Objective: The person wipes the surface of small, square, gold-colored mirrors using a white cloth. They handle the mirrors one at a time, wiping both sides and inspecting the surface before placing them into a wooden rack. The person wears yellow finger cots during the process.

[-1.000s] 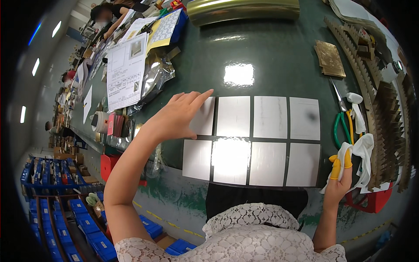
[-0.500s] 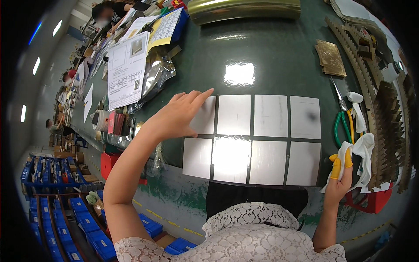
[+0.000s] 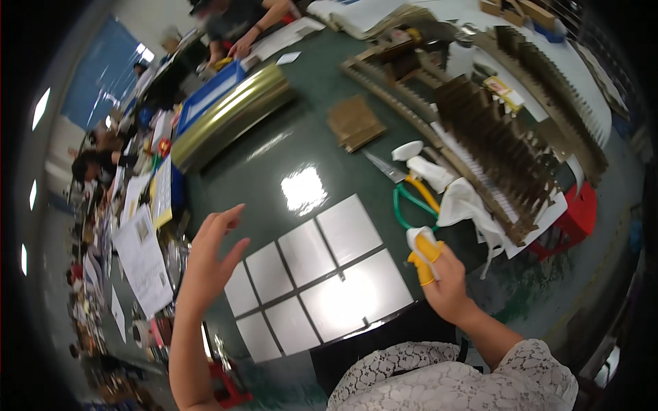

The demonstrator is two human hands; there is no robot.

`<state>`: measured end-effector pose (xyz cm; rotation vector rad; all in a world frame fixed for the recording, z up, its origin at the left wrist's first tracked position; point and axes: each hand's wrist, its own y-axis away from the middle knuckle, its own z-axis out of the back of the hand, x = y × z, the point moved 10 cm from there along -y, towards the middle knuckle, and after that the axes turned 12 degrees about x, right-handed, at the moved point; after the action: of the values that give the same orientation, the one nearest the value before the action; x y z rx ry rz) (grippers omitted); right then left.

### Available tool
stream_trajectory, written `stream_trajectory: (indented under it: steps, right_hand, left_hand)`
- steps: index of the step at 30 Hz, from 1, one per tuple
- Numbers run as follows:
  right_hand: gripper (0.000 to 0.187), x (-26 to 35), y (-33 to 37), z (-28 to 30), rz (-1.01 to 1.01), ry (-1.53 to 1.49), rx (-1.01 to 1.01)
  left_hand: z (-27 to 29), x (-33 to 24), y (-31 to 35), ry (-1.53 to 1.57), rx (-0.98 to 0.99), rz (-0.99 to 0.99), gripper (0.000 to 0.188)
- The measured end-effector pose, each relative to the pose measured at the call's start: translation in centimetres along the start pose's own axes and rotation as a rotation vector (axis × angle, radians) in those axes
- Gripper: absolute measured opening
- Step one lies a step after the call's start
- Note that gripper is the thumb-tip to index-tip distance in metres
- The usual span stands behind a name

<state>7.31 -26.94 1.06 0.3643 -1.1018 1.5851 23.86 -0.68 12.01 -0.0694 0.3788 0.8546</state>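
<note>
Several silvery-white rectangular plates [image 3: 271,274] lie in two rows on the dark green tabletop, with bright glare on the near ones. My left hand [image 3: 214,257] hovers beside their far left end, thumb and fingers apart, holding nothing. Yellow covers sit on fingertips of my right hand [image 3: 444,279], which is pinched around a small white cloth [image 3: 426,248] off the right end of the plates. Just beyond that hand are scissors [image 3: 401,195] with green handles, a yellow handle beside them, and a crumpled white cloth [image 3: 466,204].
A shiny gold roll [image 3: 236,113] lies at the far left by a blue tray [image 3: 205,96]. Brownish flat pieces [image 3: 355,123] are stacked farther back. Toothed metal strips [image 3: 480,130] line the right side, near a red stool [image 3: 569,222]. Papers [image 3: 142,260] cover the left edge; a co-worker's hand [image 3: 243,46] shows beyond.
The view has swung right and tilted. My left hand has lifted off the left end of the plates. My right hand has come away from the crumpled cloth toward the plates with a small cloth.
</note>
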Motion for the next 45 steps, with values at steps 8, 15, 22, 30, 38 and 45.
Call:
stream_trajectory:
  steps: [8, 15, 22, 30, 38, 45]
  right_hand:
    - [0.011, -0.5, -0.1, -0.5, -0.113, -0.106, 0.074]
    - [0.016, -1.0, 0.0, -0.5, -0.105, -0.149, 0.110]
    - [0.014, -0.8, 0.0, -0.1, -0.061, -0.239, 0.134]
    - [0.015, -0.8, 0.0, -0.3, -0.017, -0.257, 0.154]
    - [0.014, -0.9, -0.4, -0.8, -0.085, -0.239, 0.207]
    - [0.016, -2.0, 0.3, -1.6, -0.161, -0.189, 0.205]
  left_hand:
    - [-3.5, -8.6, -16.1, 0.350, 0.008, -0.098, 0.020]
    - [-6.6, -13.2, -26.4, 0.632, 0.096, -0.208, 0.028]
    - [-9.0, -14.2, -28.8, 0.702, 0.249, -0.121, 0.032]
    - [-9.8, -14.5, -29.0, 0.758, 0.241, -0.101, 0.032]
    - [-4.4, -4.9, -34.1, 0.660, -0.336, -0.042, 0.030]
    - [-6.2, -5.4, -37.3, 0.846, -0.197, -0.094, 0.028]
